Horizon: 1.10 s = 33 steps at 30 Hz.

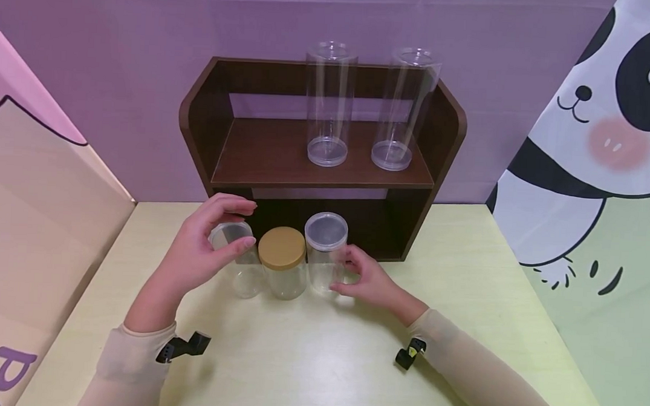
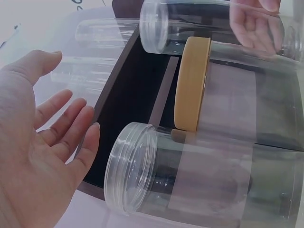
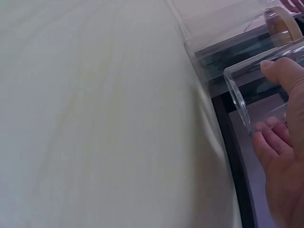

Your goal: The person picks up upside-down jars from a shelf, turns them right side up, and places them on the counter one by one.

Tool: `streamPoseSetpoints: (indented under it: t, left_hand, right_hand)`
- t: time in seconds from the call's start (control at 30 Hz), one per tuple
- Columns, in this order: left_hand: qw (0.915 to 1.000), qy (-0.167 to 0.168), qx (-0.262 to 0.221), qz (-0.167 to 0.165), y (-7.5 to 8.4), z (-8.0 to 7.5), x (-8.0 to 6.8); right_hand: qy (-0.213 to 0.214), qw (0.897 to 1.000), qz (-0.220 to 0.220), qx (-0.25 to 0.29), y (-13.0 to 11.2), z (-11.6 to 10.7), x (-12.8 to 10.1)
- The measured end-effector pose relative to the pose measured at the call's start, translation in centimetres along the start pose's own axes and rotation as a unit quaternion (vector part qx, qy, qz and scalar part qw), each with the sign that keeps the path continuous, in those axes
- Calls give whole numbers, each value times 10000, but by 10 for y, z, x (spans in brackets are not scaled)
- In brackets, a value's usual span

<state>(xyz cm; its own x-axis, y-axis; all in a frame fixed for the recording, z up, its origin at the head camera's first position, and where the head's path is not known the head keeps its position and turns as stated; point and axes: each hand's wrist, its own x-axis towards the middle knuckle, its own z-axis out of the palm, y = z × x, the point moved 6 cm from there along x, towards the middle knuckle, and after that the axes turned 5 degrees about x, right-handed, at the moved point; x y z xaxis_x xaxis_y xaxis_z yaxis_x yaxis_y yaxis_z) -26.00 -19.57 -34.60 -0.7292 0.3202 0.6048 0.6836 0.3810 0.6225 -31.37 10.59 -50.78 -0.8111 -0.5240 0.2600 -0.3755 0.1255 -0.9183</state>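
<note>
Two tubes (image 1: pixel 329 109) behind three jars (image 1: pixel 285 280)

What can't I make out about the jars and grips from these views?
Head: part of the left jar, hidden behind the left grip.
Head: whether the right grip touches the right jar; the contact is too small to tell.
Left wrist: the bottom of the tan-lidded jar, cut off by the right edge.
Right wrist: the right jar's top, cut off by the right edge.

The head view looks forward and down on jars (image 1: pixel 286 280) that both wrist views show nearer.
</note>
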Motion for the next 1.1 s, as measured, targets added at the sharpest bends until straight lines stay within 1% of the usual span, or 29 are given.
streamPoseSetpoints:
  t: [0.17, 0.33, 0.43, 0.77, 0.9, 1.1]
  left_hand:
    - [10000, 43, -67, -58, 0, 1, -1]
    - [9999, 5, 25, -167, 0, 2, -3]
    - [9998, -25, 97, -162, -1, 3, -4]
    - [9992, -117, 313, -234, -6, 4, -4]
    - [9992, -135, 305, -204, -6, 4, -4]
    - [9992, -145, 311, -212, -6, 4, -5]
  right_hand:
    - [-77, 9997, 217, 52, 10, 3, -1]
    - [-201, 9988, 438, 67, 19, 7, -2]
    - [-267, 9981, 547, 28, 22, 9, -3]
    - [-358, 9965, 745, -140, 18, 8, -3]
    - [-371, 9953, 871, -190, 20, 6, -2]
    - [-371, 9957, 831, -184, 18, 6, -2]
